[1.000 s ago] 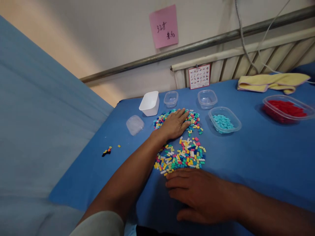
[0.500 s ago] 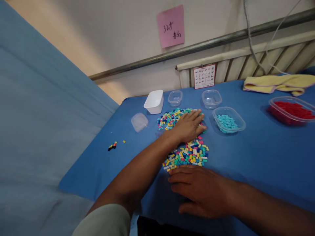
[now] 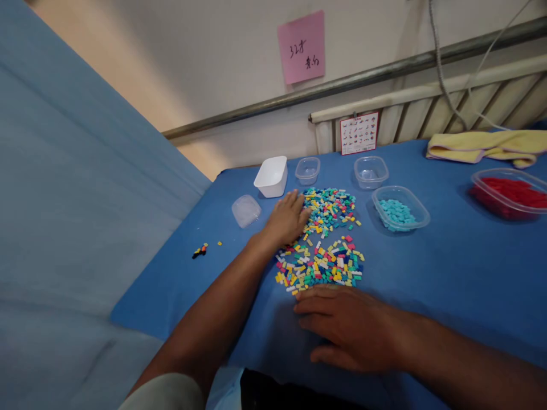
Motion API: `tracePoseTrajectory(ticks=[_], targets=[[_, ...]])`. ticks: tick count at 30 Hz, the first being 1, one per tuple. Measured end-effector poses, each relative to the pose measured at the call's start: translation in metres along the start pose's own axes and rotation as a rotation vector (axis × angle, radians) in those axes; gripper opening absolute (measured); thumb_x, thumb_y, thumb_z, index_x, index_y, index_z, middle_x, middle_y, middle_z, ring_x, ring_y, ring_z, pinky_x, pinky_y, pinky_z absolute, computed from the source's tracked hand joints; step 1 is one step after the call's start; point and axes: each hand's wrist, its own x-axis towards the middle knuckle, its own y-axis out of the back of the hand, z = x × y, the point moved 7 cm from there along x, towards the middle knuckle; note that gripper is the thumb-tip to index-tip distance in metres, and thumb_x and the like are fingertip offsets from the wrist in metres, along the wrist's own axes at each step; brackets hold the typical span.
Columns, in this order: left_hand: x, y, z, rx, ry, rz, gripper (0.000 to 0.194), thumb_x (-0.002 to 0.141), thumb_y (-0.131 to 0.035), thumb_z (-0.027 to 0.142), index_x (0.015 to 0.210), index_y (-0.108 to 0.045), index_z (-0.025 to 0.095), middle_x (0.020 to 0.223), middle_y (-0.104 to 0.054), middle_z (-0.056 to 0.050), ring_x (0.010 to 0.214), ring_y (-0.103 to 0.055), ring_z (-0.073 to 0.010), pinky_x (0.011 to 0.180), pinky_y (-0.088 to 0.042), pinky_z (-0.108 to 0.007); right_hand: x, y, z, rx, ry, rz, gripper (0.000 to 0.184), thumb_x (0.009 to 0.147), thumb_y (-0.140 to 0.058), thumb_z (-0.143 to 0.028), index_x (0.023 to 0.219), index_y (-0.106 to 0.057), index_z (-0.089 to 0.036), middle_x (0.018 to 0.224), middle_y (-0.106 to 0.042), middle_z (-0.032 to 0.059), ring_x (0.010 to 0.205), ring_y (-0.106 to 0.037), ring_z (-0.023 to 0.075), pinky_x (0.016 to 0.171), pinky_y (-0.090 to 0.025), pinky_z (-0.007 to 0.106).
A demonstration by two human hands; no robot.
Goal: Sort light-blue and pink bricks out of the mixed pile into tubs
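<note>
Small multicoloured building bricks lie spread on the blue table cover in two patches, a farther patch (image 3: 331,206) and a nearer patch (image 3: 327,265). My left hand (image 3: 285,219) lies palm down, fingers stretched, at the left edge of the farther patch, its fingertips against the bricks. Some bricks may be hidden under that palm. Just below the nearer patch, my right hand (image 3: 350,327) rests palm down with its fingers extended and thumb apart. Its index finger is close to the lowest bricks, and nothing shows in its grasp.
A white tub (image 3: 272,177), a clear tub (image 3: 307,171) and another clear tub (image 3: 370,172) stand at the back. Rightward are a tub of turquoise bricks (image 3: 397,212), a tub of red pieces (image 3: 513,193) and a yellow cloth (image 3: 482,147). A clear lid (image 3: 246,211) lies left.
My left hand has slid left across the farther patch, from its right side to its left edge, uncovering bricks there. My right hand has stayed almost in place.
</note>
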Motion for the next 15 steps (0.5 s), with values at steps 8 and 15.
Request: tracePoseTrajectory(ticks=[8,15], targets=[[-0.004,-0.015,-0.013,-0.074,0.052,-0.063,0.075,0.116,-0.027,0.054,0.174,-0.025,0.007,0.182,-0.013,-0.020,0.171,-0.013,-0.0345,0.138,-0.015,-0.051,-0.002,-0.001,-0.001,-0.050,0.031,0.047,0.050,0.110,-0.060,-0.053,0.140,-0.073,-0.016,0.154,-0.068,0.0112,0.153,-0.053,0.0251,0.132,-0.037,0.040],[0.007,-0.016,0.030,-0.083,-0.045,-0.078,0.083,0.114,-0.021,0.063,0.176,-0.021,0.008,0.183,-0.010,-0.015,0.171,-0.009,-0.0327,0.140,-0.012,-0.051,-0.002,0.000,-0.004,-0.126,0.036,0.045,0.047,0.111,-0.057,-0.052,0.138,-0.072,-0.016,0.154,-0.068,0.0105,0.152,-0.054,0.0245,0.130,-0.041,0.040]])
